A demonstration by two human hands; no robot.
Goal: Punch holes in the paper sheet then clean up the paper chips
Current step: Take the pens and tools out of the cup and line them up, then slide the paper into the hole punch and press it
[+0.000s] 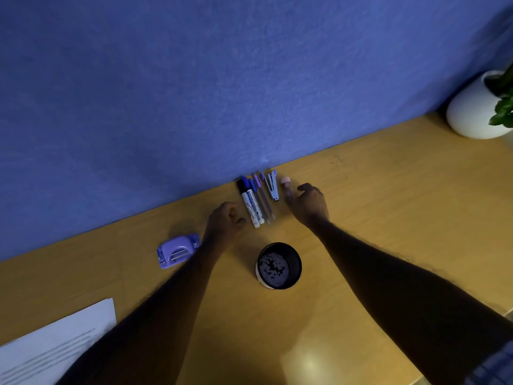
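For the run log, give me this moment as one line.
left hand curled beside markers | right hand open near pink-capped item | hole punch and paper sheet untouched

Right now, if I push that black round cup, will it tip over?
Probably not: the black cup looks low and wide, standing upright on the flat desk, so it should slide. No pens stand in it, so it is likely light.

hole punch (pixel 179 251), paper sheet (pixel 55 337) — black cup (pixel 279 265), pens (pixel 256 201)
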